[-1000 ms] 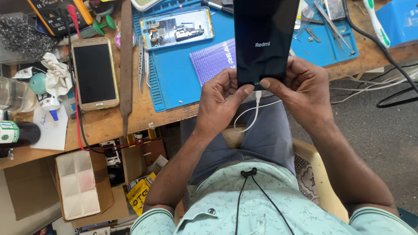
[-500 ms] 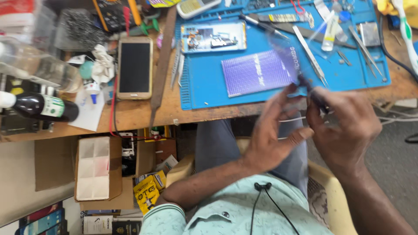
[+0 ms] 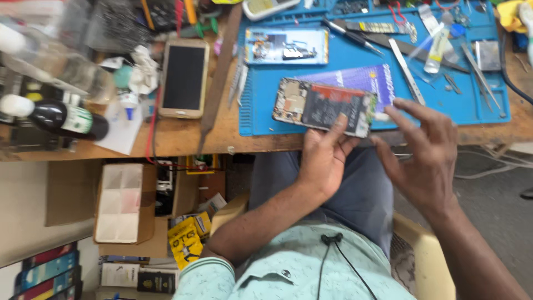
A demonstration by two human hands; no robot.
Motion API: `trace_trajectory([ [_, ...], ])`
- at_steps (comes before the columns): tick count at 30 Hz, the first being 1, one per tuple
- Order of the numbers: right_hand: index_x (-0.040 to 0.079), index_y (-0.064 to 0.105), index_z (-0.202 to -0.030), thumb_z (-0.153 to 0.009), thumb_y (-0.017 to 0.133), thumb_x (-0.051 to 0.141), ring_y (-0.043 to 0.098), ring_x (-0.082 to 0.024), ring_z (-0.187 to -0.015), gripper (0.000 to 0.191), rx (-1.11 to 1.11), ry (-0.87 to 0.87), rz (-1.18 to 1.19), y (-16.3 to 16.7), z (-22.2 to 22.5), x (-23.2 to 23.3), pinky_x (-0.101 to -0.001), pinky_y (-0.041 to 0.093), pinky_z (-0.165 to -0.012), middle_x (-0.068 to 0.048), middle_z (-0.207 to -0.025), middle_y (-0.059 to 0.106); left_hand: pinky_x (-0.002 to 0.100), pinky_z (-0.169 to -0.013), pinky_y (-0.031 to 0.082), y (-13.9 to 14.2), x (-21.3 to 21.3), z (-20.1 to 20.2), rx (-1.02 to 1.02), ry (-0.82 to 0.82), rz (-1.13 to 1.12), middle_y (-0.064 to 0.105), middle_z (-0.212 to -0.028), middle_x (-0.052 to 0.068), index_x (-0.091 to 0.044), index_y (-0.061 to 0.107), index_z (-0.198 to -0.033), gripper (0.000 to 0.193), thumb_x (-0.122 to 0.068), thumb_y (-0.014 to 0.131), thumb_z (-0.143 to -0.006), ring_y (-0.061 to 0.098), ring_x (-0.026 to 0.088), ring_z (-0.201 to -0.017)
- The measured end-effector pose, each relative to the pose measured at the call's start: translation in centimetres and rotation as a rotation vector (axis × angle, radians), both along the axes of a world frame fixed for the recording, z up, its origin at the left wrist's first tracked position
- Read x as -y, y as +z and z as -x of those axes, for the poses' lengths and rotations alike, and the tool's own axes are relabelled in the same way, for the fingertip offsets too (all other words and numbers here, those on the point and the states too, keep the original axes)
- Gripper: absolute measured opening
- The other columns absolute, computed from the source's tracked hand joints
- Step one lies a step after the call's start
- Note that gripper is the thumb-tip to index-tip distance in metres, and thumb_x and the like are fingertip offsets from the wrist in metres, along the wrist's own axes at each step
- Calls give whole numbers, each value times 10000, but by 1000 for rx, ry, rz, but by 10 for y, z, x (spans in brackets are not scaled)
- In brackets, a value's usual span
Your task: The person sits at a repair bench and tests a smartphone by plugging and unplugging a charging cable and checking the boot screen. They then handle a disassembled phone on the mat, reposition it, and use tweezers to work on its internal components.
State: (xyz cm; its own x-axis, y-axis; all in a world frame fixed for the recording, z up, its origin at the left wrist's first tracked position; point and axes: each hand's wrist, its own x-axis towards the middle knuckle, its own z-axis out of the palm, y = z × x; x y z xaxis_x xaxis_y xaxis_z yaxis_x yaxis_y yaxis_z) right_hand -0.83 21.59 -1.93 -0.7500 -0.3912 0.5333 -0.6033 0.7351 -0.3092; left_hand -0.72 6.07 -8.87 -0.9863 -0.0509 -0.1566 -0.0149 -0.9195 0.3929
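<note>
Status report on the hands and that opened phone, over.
Left hand grips the opened black phone with exposed circuit board over the blue work mat. Right hand open beside it, fingers spread. Nothing blocking.

Opened phone (image 3: 325, 106), back cover off, dark battery and circuit board exposed, lies nearly flat, long axis running nine to three o'clock.

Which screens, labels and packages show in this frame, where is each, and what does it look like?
Gold phone: flat on the bench, left of the blue mat; dark, unlit screen.
Opened phone: held by the left hand at the mat's front edge; dark insides showing.
Dark bottle: lying at far left; white cap, white and green label.
Purple card: on the mat behind the opened phone.
Yellow pack: under the bench; black print.
</note>
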Motion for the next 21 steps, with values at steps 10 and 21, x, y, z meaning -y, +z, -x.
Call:
trace_trajectory([
  [10, 74, 778, -1198, -1001, 776, 22, 696, -130, -953, 204, 392, -38, 372, -16, 39, -35, -267, 539, -801, -78, -1057, 755, 439, -1068, 538, -10, 6, 9, -36, -116, -66, 638, -1302, 98, -26, 529, -1344, 273, -110, 590, -1092, 637, 202, -1206],
  [21, 73, 787, -1157, -985, 761, 68, 703, -147, -897, 174, 469, -33, 241, -15, 53, -32, -288, 538, -757, -73, -1020, 762, 445, -1226, 360, 22, 33, -32, 24, -365, -89, 541, -1465, 158, 42, 425, -1423, 439, -175, 546, -1061, 481, 294, -1440],
])
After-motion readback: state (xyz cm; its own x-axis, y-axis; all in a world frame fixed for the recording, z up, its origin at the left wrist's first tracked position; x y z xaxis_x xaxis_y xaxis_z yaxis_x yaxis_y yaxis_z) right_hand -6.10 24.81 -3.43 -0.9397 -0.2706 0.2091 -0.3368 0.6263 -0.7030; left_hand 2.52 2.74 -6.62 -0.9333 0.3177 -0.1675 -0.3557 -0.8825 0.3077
